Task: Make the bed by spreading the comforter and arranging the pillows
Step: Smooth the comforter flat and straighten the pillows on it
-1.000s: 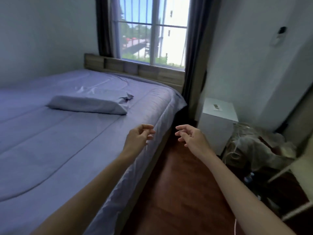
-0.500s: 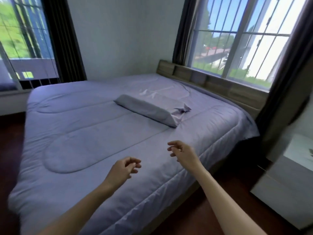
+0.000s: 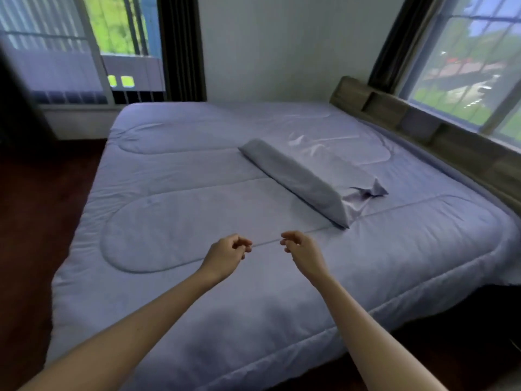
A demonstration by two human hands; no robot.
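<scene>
A lavender quilted comforter (image 3: 174,221) lies spread flat over the whole bed. One long pillow (image 3: 296,179) in a matching case rests diagonally on it, right of centre, its loose case end twisted toward the headboard. My left hand (image 3: 225,255) and my right hand (image 3: 303,251) hover side by side above the comforter's near half, fingers loosely curled and holding nothing. Neither hand touches the fabric or the pillow.
A wooden headboard (image 3: 423,128) with shelf niches runs along the right, under a barred window (image 3: 473,66). Dark curtains (image 3: 180,46) and a glass door (image 3: 56,52) stand behind the far left side. Dark wooden floor (image 3: 36,221) surrounds the bed.
The view has swung left from the bedside corner to the whole bed. Both hands have moved from beside the bed edge to over the comforter, closer together.
</scene>
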